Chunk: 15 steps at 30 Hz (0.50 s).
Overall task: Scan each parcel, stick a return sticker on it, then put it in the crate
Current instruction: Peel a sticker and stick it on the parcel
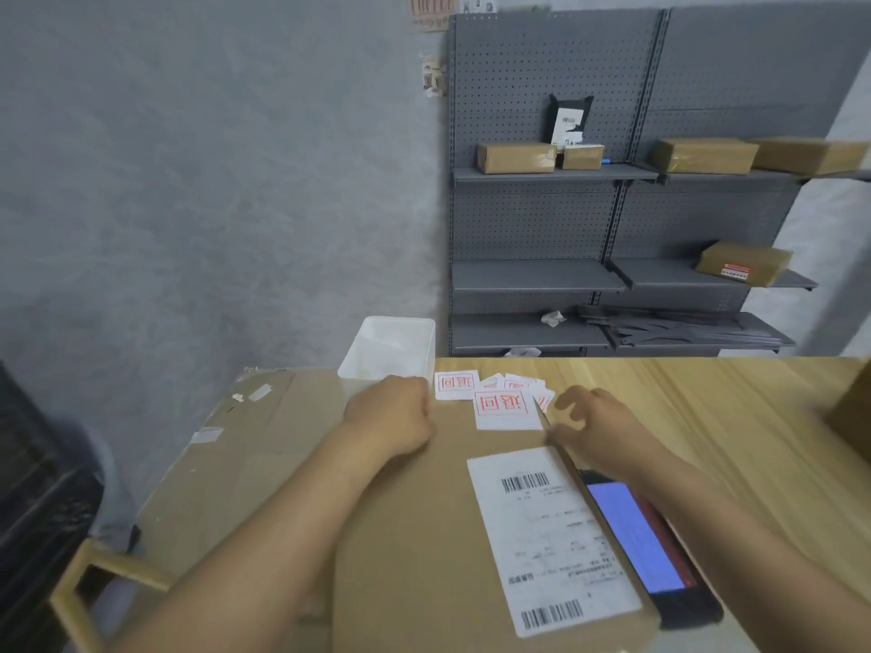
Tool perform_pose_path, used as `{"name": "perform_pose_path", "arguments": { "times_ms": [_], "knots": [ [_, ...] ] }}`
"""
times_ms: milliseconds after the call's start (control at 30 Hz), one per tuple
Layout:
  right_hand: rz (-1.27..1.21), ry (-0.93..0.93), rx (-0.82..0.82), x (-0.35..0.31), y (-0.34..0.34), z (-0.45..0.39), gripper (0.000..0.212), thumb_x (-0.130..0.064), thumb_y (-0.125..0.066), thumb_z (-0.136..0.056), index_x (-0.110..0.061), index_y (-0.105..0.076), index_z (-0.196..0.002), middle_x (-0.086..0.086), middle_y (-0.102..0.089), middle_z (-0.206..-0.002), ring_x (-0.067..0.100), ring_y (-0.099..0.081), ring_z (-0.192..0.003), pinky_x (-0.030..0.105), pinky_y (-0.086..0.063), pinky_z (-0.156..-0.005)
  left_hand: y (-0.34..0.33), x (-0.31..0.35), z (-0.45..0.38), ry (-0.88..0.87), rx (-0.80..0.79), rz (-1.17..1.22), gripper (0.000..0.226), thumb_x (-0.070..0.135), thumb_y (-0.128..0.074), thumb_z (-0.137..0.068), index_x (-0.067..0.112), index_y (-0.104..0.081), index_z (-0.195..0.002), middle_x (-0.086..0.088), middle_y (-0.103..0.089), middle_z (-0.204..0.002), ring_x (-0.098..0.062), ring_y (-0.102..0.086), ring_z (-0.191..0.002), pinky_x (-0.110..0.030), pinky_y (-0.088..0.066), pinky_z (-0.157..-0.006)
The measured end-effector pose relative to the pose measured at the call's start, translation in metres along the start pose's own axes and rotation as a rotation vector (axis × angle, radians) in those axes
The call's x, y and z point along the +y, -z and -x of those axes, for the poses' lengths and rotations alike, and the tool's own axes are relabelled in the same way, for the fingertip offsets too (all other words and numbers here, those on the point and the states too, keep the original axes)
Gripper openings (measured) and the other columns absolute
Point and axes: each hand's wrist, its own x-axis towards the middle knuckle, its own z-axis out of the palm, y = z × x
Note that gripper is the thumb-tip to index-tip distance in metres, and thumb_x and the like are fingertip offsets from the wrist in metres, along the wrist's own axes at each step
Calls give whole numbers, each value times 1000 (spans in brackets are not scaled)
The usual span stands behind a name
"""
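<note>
Partly, parcel (424,534) hides scanner (645,549); left hand (391,412) fisted.

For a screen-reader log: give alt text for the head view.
Two bare hands hover over a cardboard parcel on a wooden table: the left hand curled, the right hand loosely open near a pile of red-printed stickers. A lit scanner lies beside the parcel; a white crate stands behind.

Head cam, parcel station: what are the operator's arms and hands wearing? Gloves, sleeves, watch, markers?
Nothing visible. The left hand and right hand are bare, without gloves, rings or markers. Both forearms are uncovered down to the frame's bottom edge: no sleeve cuffs, watch, wristband or cables in view. Anything worn above the elbows is out of frame.
</note>
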Motion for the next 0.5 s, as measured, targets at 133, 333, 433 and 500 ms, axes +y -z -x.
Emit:
{"name": "perform_pose_path", "arguments": {
  "times_ms": [133,333,433,500],
  "knots": [
    [-189,-169,-156,14,-5,32,50,-50,-54,-90,-19,-44,-128,1,-60,-114,17,-59,-94,28,-49,-72,9,-46,28,143,116,25,12,29,-59,-79,25,-55,-91,2,-59,-94,-22,-58,-90,-29,-47,-76],
    [-471,-247,-244,16,-23,67,37,-49,-59,-88,-19,-58,-110,-3,-72,-93,16,-69,-85,42,-55,-87,-4,-60,87,372,-304,475,33,47,-49,-95,14,-51,-98,-11,-60,-97,-29,-66,-69,-38,-59,-61],
    [-461,-232,-235,9,-24,78,36,-46,-58,-89,-18,-57,-111,2,-71,-103,24,-69,-93,48,-54,-89,-9,-57,107,349,-285,526,27,45,-47,-96,18,-50,-93,-6,-62,-86,-23,-63,-62,-31,-57,-55],
    [-444,-209,-222,2,-24,86,35,-46,-57,-89,-18,-57,-109,3,-70,-103,25,-67,-93,48,-53,-90,-13,-58,118,364,-221,519,34,45,-48,-95,12,-50,-105,-9,-64,-93,-28,-66,-73,-34,-58,-62]
  ]
}}
